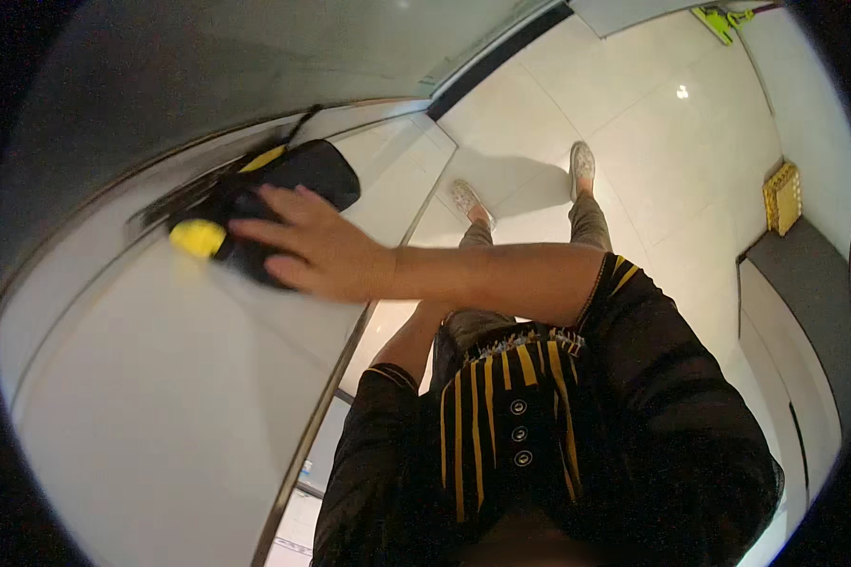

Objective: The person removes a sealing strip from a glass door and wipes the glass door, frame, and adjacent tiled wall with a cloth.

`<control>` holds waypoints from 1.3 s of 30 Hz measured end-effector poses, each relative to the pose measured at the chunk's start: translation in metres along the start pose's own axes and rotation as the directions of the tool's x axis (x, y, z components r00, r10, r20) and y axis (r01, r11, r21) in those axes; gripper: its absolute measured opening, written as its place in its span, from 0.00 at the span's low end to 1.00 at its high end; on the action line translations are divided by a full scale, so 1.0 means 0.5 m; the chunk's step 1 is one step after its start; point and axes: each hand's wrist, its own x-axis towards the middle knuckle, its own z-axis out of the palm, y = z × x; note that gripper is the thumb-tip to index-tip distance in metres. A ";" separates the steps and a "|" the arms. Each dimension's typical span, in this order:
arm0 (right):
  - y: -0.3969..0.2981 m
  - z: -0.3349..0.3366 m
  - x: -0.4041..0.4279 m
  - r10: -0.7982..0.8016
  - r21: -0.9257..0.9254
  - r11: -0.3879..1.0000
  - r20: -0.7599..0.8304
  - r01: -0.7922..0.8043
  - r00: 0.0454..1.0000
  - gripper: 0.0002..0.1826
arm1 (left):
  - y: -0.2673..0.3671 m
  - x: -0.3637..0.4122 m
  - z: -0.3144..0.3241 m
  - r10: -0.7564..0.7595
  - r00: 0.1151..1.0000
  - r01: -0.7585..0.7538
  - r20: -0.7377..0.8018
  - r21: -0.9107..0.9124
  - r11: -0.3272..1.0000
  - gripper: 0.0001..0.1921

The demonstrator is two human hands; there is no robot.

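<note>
My right hand point(319, 244) reaches across to the left, its fingers spread over a black and yellow object point(326, 177). Blur hides what kind of object it is and whether the fingers grip it or only rest on it. It has a rounded black end, a yellow strip and a yellow rounded part near my fingertips. A dark cord or strap runs up from it. Beneath lies a glossy white surface point(149, 397). My left forearm passes under my right one, and the left hand is out of view.
A greenish-grey, glossy panel point(255, 57) rises behind the white surface. A metal strip point(312, 432) edges that surface. On the tiled floor point(652, 142) stand my feet. At right are a grey-topped cabinet point(798, 283) and a gold-coloured box point(783, 198); a green squeegee-like tool point(716, 25) is farther up.
</note>
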 end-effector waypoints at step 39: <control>0.599 -0.003 -0.209 0.267 -0.059 0.960 -0.114 -0.275 0.957 0.25 | -0.168 0.091 0.067 -0.269 0.963 0.269 -0.030 0.194 0.943 0.15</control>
